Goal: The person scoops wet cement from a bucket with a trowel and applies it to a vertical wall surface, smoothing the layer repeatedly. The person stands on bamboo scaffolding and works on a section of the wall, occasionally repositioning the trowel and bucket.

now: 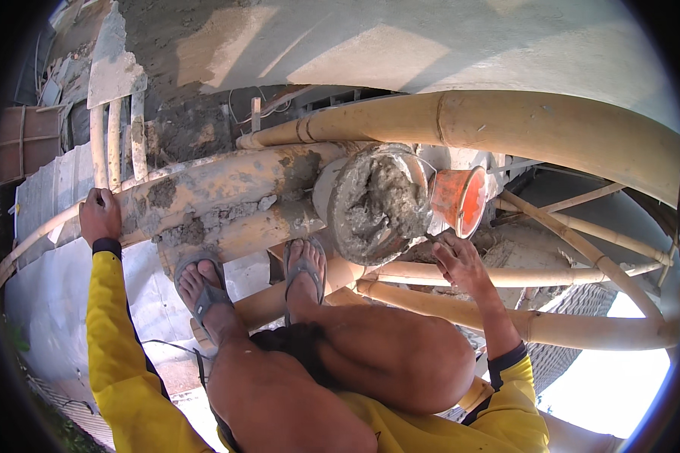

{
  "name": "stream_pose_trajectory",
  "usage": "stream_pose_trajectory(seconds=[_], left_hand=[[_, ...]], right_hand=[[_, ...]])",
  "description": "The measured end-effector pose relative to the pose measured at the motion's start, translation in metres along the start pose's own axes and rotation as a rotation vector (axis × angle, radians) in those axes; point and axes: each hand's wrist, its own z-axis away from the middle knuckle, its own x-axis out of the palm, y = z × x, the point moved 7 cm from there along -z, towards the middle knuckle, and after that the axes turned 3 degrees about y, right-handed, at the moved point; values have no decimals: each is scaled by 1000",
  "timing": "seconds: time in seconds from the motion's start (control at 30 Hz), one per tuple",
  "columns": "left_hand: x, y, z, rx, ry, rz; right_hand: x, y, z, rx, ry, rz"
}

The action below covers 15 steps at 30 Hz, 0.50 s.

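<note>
The left hand grips a thin pole; the right hand, hold unclear, could tip the mortar bucket by bumping it.

The mortar looks rough — the bamboo pole smooth

There are 2 hands, 2 grey sandals, 1 orange bucket, 1 mortar-filled tub and 3 posts.

Grey was shown by the mortar, bright orange by the bucket. The bamboo pole was coloured golden tan. Yellow sleeves were edged with black cuffs, the sandals were coloured grey, and the tan walkway was blotched with grey.
</note>
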Motion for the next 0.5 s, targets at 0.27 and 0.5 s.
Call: stream_pose_trajectory(seconds=[0.27,0.5], left_hand=[[-8,11,4,47,17,5],[-15,17,9,-21,40,-6]], right_hand=[[16,-8,-36,85,165,510],[67,-19,-20,-90,-57,273]])
